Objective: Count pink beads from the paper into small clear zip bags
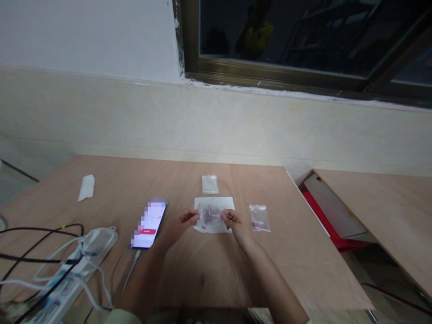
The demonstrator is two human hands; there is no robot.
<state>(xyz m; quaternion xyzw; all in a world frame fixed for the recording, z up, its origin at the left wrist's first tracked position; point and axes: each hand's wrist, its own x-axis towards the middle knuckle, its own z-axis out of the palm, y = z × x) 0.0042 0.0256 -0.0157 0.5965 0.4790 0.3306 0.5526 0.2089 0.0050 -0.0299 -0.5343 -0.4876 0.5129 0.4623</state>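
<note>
Between my two hands is a small clear plastic zip bag (211, 213), held over a white sheet of paper (216, 228). My left hand (189, 218) pinches the bag's left edge with thumb and fingertips. On the opposite edge, my right hand (231, 218) does the same. Small reddish bits show at the paper, but I cannot tell whether they are inside the bag. To the right of my right hand lies another clear zip bag (260, 218) with tiny pink pieces in it. Behind the paper rests a further zip bag (209, 184), whitish inside.
A lit phone (148, 226) with a charging cable (131, 270) lies left of my hands. A power strip (84, 256) with tangled cords fills the table's left front. A crumpled tissue (87, 187) sits at the back left. A second table (388, 198) stands beyond a gap on the right.
</note>
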